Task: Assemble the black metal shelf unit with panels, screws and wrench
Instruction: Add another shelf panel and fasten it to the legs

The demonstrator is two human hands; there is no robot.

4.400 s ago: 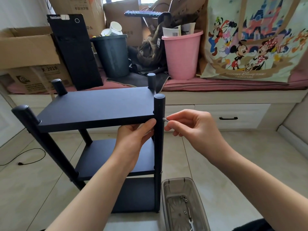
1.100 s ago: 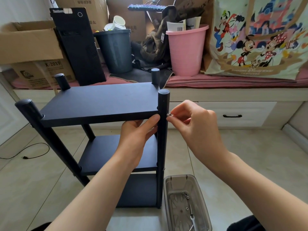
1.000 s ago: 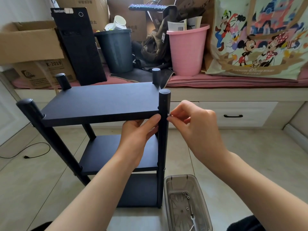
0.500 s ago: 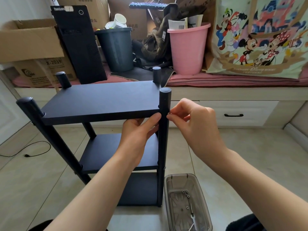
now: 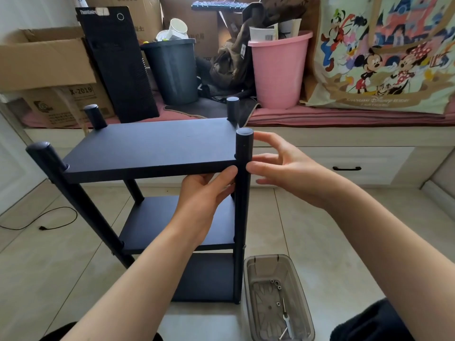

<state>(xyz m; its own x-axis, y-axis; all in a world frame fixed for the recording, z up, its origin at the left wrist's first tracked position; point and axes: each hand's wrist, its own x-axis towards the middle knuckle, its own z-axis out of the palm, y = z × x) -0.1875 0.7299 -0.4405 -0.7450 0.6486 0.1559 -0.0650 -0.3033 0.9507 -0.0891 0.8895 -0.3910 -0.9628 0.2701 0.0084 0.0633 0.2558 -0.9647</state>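
Observation:
The black shelf unit stands upright on the floor with three panels; its top panel (image 5: pixel 152 146) sits between four round posts. My left hand (image 5: pixel 204 193) holds the front edge of the top panel from below, thumb against the front right post (image 5: pixel 242 217). My right hand (image 5: pixel 285 168) is beside that post with fingers spread, thumb tip touching the post at panel height. No screw shows between its fingers. A clear plastic tray (image 5: pixel 270 264) on the floor holds a few nuts (image 5: pixel 275 283) and a small wrench (image 5: pixel 286 327).
A window seat behind carries cardboard boxes (image 5: pixel 44 70), a black computer tower (image 5: pixel 118 62), a dark bin (image 5: pixel 172 70), a pink bin (image 5: pixel 279 70) and a cartoon-print bag (image 5: pixel 384 52). A black cable (image 5: pixel 37 222) lies on the tiled floor at left. A drawer handle (image 5: pixel 346 168) is right.
My right hand was pinching a small screw at the front right post; its fingers have now spread open and the screw no longer shows. My left hand keeps its hold.

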